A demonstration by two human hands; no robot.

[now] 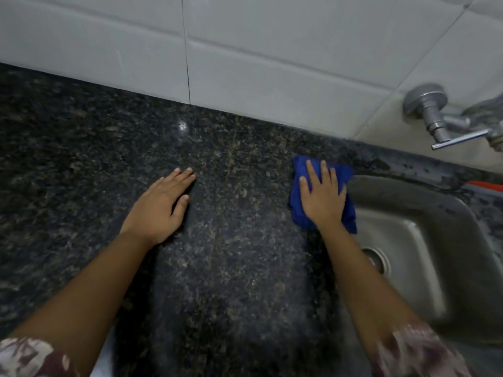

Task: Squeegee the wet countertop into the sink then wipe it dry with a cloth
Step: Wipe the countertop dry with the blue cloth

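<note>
- Nearest you, your two patterned maroon-and-white sleeves sit at the bottom corners, with both bare forearms reaching forward over the tabletop.
- The dark speckled granite tabletop fills the middle of the view; a thin pale seam runs up it between your arms.
- To your right, the stainless steel sink is set into the tabletop, and its round metal drain shows just beside your right forearm.
- Your left hand lies flat, palm down, on the bare granite, fingers stretched out close together and holding nothing.
- Your right hand is spread wide and pressed palm down on the crumpled blue cloth, fingers fanned across it, not curled around it.
- That blue cloth rests on the tabletop right at the sink's left rim, with its right edge hanging just over the basin.
- Your two hands are well apart, with open granite between them.
- A small bright glint sits on the granite beyond your left hand.
- Farther back, the white tiled wall meets the tabletop's rear edge.
- At the far right, a chrome wall-mounted tap with a thin lever juts out above the sink.
</note>
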